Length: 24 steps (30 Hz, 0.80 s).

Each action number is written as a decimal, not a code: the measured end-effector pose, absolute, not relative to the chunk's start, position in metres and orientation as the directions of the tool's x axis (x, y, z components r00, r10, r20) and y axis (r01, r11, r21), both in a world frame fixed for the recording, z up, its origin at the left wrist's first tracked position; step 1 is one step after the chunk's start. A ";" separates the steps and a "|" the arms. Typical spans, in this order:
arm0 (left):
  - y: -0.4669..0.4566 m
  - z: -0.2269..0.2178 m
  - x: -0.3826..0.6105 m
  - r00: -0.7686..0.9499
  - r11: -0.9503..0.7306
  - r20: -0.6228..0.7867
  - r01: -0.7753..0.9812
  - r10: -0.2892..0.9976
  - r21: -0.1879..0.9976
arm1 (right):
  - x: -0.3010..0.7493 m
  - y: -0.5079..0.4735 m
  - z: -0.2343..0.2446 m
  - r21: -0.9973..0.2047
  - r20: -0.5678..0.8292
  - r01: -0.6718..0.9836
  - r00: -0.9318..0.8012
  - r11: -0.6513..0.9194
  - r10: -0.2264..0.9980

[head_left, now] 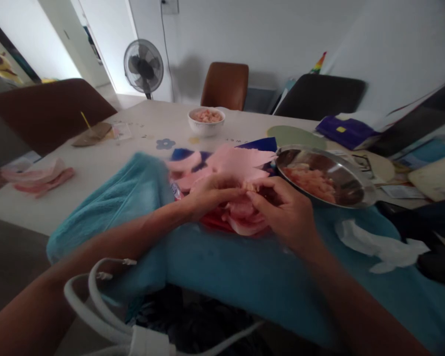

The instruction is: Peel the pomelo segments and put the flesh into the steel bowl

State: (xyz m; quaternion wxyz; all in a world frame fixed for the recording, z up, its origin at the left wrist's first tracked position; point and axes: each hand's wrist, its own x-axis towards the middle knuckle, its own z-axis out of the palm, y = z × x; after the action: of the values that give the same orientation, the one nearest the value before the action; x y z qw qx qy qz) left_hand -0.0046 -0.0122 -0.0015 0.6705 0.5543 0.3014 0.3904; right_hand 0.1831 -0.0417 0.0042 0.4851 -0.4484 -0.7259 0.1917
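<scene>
My left hand (207, 195) and my right hand (284, 210) meet over a teal towel (222, 267) at the table's near edge. Both have their fingers curled round a small pale pink piece (250, 186) held between them. Under the hands lies a heap of pink peel pieces (244, 217) on something red. More pale pink peel (237, 160) is piled just behind, on a blue sheet. A steel bowl (352, 173) holding pinkish fruit flesh sits just right of my right hand.
A white bowl (206, 120) of pink pieces stands mid-table. Pink peel (37, 176) lies at the left edge. A crumpled white tissue (381, 247) rests on the towel at right. Books and papers crowd the right side. Chairs and a fan (144, 66) stand behind. White cable (107, 316) hangs near me.
</scene>
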 end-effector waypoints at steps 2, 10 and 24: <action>-0.012 -0.003 -0.005 0.541 0.076 0.044 -0.199 0.840 0.977 | 0.182 -0.043 0.006 -0.695 0.540 0.496 -0.117 0.521 0.833; -0.008 -0.008 -0.008 0.602 0.141 0.022 -0.222 0.798 0.965 | 0.181 -0.044 0.017 -0.847 0.372 0.393 -0.044 0.358 0.927; -0.006 -0.004 -0.010 0.669 0.293 -0.020 -0.297 0.743 0.909 | 0.184 -0.034 0.018 -0.932 -0.192 -0.260 -0.244 -0.254 0.951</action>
State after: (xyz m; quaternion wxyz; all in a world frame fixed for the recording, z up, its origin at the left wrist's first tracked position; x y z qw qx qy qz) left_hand -0.0102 -0.0065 -0.0039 0.7711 0.4898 0.2274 0.3373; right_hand 0.1841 -0.0335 0.0182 0.4502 -0.4188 -0.4125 0.6722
